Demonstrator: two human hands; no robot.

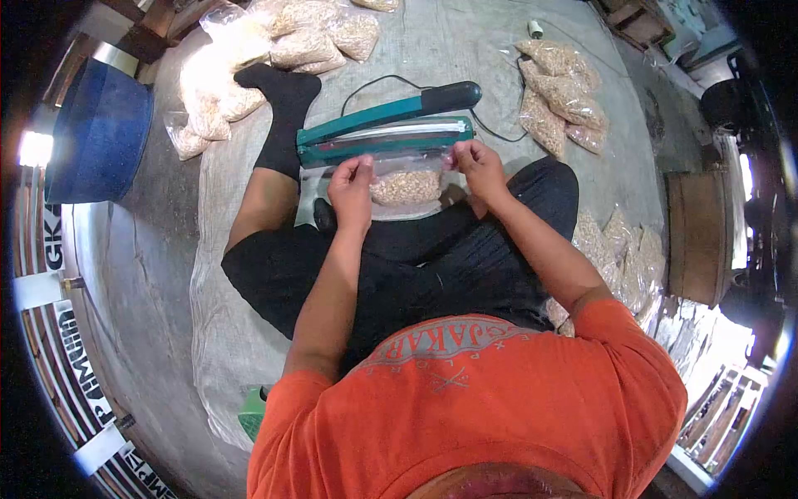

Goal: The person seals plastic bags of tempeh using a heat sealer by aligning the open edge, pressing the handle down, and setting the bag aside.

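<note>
Between my hands a clear plastic bag (406,188) of pale, bean-like pieces is stretched by its open end. My left hand (351,193) pinches one upper corner, and my right hand (480,170) pinches the other. Just beyond the bag lies a green impulse sealer (332,155), its black-tipped lever arm (391,114) raised over the white sealing strip (416,130). The bag's top edge reaches the front side of the sealer. A dark cable (366,86) curves behind it.
Filled bags (303,48) are piled at the far left, with more bags (565,87) at the far right and others (619,258) beside my right knee. A blue tub (104,125) stands left of the pale mat (241,324). Something green (252,413) lies near my left side.
</note>
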